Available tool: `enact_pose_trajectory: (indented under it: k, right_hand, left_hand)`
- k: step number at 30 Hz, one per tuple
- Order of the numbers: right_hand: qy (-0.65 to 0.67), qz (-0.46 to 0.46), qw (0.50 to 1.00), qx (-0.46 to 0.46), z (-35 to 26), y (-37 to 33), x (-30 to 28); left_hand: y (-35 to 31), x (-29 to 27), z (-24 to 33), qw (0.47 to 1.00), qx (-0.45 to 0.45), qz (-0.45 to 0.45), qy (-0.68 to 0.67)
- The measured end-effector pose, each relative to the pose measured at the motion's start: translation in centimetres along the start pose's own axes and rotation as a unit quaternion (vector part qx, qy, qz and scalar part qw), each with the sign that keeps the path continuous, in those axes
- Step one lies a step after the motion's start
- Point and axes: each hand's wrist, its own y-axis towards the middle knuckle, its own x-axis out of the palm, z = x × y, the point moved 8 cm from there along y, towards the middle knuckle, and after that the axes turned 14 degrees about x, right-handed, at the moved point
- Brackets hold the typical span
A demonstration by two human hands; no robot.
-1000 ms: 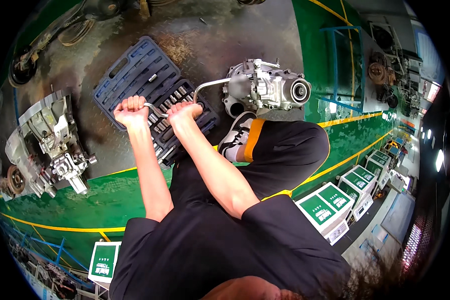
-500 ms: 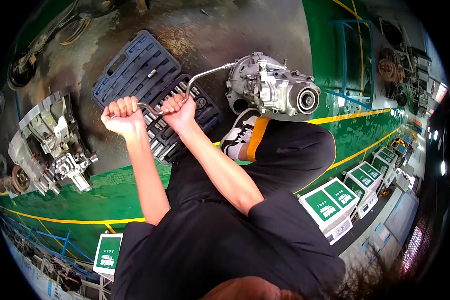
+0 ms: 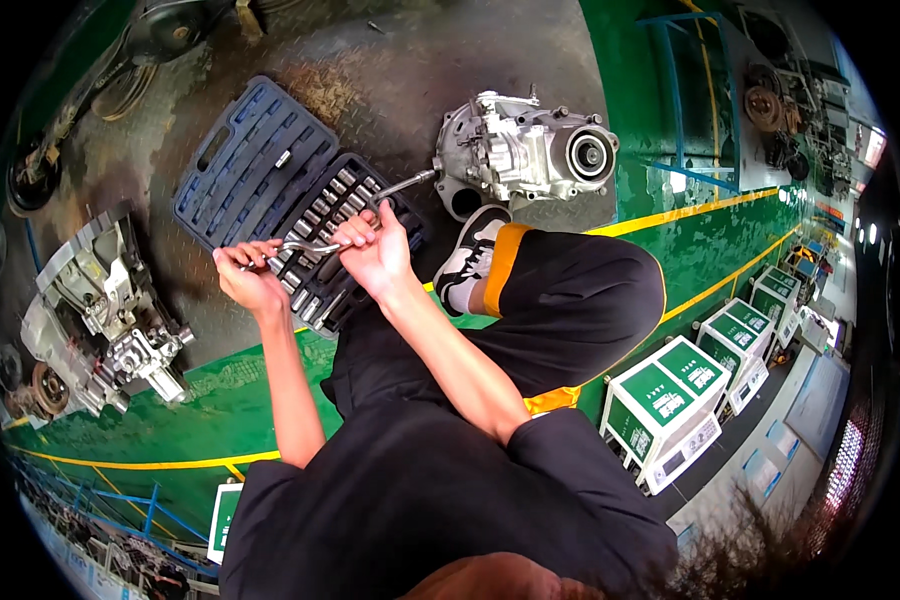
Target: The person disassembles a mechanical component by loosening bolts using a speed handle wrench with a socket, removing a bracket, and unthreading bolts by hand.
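A crank-shaped steel speed wrench (image 3: 406,184) runs across in front of me, its far end against the side of a silver gearbox (image 3: 515,150). My right hand (image 3: 378,255) is closed around the cranked middle part. My left hand (image 3: 254,280) holds the near end, its fingers curled more loosely around it. Beneath both hands lies an opened blue-grey socket set case; its tray (image 3: 410,222) holds several chrome sockets, partly hidden by the hands. The case lid (image 3: 245,180) lies folded back, with one small chrome piece (image 3: 283,158) on it.
Left of me stands another opened gearbox housing (image 3: 115,310). A shoe (image 3: 470,262) rests close to the silver gearbox. Dark metal parts (image 3: 160,35) lie at the far left. Several white-and-green box-shaped units (image 3: 660,410) line the right side. A blue frame (image 3: 685,100) stands far right.
The wrench's cranked middle has swung lower, toward me, and my right hand with it. My left hand's grip has loosened a little. The view has shifted slightly.
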Motion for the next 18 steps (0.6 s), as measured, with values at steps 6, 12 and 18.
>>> enact_pose_trajectory:
  k: [6,12,18]
  right_hand:
    - [-0.090,-0.022,0.996,-0.013,0.6,-2.2,2.6]
    - [-0.234,-0.055,0.971,-0.014,2.6,-3.1,5.3]
    - [-0.408,-0.026,0.913,0.003,3.8,-4.4,5.9]
  left_hand:
    - [-0.6,3.7,5.6,0.741,0.315,-0.270,0.528]
    - [-5.6,5.1,1.3,0.772,0.087,-0.488,0.397]
    - [-5.2,3.2,1.0,0.780,0.080,-0.522,0.337]
